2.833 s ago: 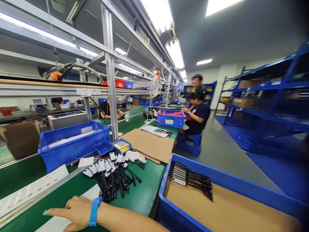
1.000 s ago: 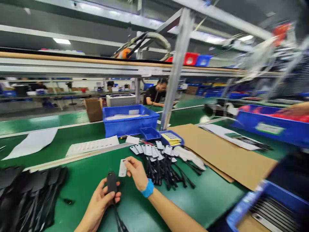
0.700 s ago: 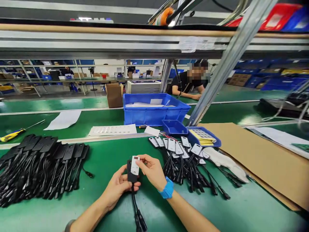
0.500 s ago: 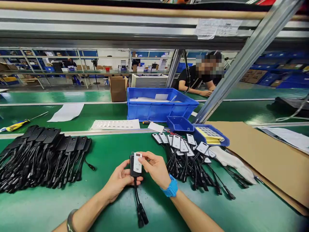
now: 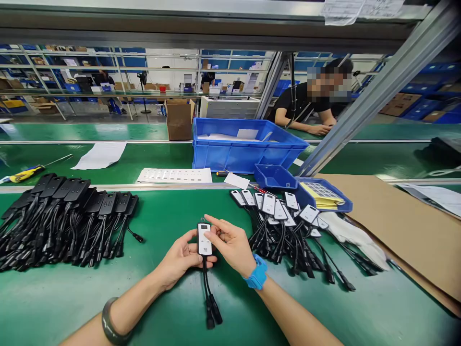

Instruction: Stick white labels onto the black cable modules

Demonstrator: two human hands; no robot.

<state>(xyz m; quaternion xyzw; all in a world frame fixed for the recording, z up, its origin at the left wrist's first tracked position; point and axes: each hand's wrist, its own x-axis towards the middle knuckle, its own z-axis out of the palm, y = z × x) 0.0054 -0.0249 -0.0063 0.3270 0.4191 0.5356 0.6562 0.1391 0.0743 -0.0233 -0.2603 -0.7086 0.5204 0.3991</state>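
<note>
My left hand (image 5: pixel 178 259) grips a small black cable module (image 5: pixel 204 240) with a white label on its face; two black leads hang from it to the green bench (image 5: pixel 173 307). My right hand (image 5: pixel 230 242), with a blue wristband, presses its fingertips on the label. To the left lies a row of unlabelled black modules (image 5: pixel 68 216). A heap of labelled modules (image 5: pixel 284 226) lies to the right.
Behind stand a large blue bin (image 5: pixel 245 146), a small blue tray (image 5: pixel 273 175) and a tray of yellow label sheets (image 5: pixel 322 194). A white label sheet (image 5: pixel 175 175), cardboard (image 5: pixel 403 230), white gloves (image 5: pixel 349 235) and a screwdriver (image 5: pixel 25 173) lie around. A person (image 5: pixel 309 103) leans opposite.
The view swung from the aisle down to the bench. My left hand picked up a black module, and my right hand brought a white label onto it and now presses it flat.
</note>
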